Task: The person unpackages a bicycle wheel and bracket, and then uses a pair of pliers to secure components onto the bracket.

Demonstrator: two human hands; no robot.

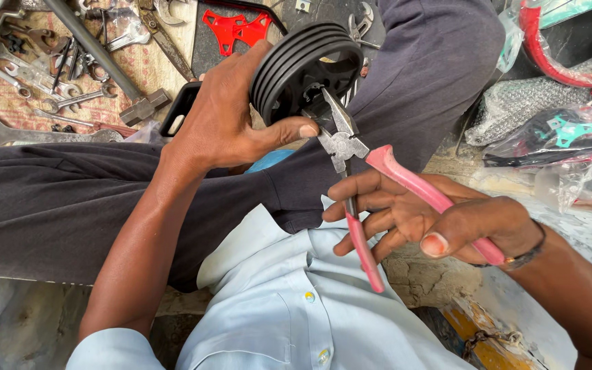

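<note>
Pliers (351,164) with pink handles sit spread in the right hand (419,219), their metal nose pushed into the hub of one black ribbed wheel (306,68), probably to grip a part I cannot make out there. The left hand (224,120) clamps that wheel from its left, thumb across the hub, steadying it above the dark-trousered knee; left of the wheel lie several spanners (42,89), uncountable, and one red bracket (234,29).

Patterned mat (149,68) on the ground, spanners (42,133), hammer (104,58), red bracket (236,29)
</note>
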